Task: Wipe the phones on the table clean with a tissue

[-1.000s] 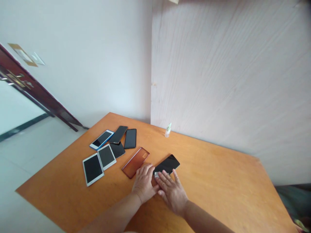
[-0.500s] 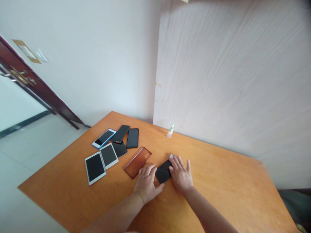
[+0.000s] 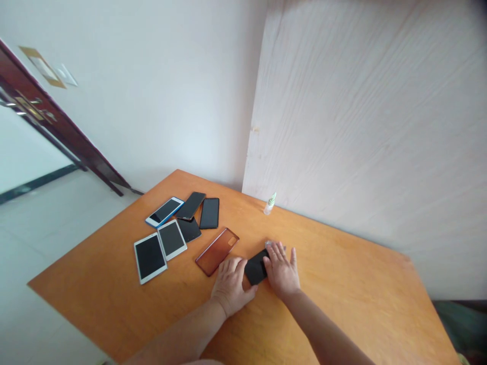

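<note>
A black phone lies on the wooden table in front of me. My left hand grips its left end, fingers on the far edge and thumb at the near corner. Across the phone's right part lies my right hand, fingers stretched and pressing down a small whitish cloth. Only the edges of this cloth show past the fingertips; the rest is hidden. Just left of the phone rests a see-through brown phone case, apart from it.
Several phones lie at the left, among them a white one, a blue-edged one and a black one. A small dropper bottle stands near the table's back edge, by the wall panel.
The right fingers have shifted slightly over the phone, and more of the whitish cloth shows to their right. The left hand keeps its grip. The camera view has tilted a little.
</note>
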Available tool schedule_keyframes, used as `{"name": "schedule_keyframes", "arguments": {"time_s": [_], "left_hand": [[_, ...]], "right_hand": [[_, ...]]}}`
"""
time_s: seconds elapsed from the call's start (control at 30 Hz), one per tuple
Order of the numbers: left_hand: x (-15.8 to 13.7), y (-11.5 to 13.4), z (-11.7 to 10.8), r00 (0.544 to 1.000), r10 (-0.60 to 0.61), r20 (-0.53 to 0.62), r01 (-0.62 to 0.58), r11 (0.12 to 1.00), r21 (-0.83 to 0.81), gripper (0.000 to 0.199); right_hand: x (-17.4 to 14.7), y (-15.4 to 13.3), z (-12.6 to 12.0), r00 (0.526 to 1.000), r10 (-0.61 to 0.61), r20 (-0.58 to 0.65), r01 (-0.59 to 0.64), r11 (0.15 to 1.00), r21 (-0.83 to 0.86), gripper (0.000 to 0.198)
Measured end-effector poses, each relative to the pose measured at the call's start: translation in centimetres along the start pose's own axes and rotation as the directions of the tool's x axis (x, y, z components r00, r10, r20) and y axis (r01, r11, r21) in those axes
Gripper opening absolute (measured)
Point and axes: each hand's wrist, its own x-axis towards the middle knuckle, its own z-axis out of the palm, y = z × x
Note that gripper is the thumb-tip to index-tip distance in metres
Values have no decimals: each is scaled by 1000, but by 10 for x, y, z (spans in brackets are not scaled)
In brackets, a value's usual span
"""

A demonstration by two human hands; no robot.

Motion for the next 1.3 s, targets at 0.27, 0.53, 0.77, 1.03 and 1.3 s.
{"name": "schedule_keyframes", "arguments": {"time_s": [0.27,0.53,0.77,1.03,1.3], "left_hand": [[-3,-4,8,997,5,-76,-8,999,-31,70],[-3,-5,9,995,23,-101,-25,1000,-15,75],[-3,-5,10,996,21,-83,-22,1000,-4,83],[-3,-8,11,994,41,-106,-41,999,0,73],[-2,-9,10,995,52,-80,-51,999,19,65]], "right_hand": [[-12,-16,2,977,-209,32,206,975,78,45],[-14,-26,2,949,-309,60,301,947,114,49],[6,-3,2,998,55,17,-55,998,7,51],[-19,-13,5,955,-295,36,291,952,95,50],[-25,-9,6,980,-200,1,199,977,74,58]]}}
